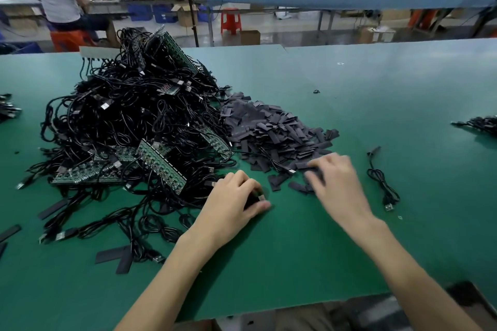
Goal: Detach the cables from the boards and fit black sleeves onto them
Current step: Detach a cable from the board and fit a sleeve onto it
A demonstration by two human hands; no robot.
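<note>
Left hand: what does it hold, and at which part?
The left hand pinches a black cable at its plug end, between thumb and fingers.

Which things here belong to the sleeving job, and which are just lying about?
Job: cable pile, boards, black sleeves, cable end gripped by left hand, right hand at the sleeves, loose cable.
Lying about: red stool, cardboard box, blue bins, small black ring.
</note>
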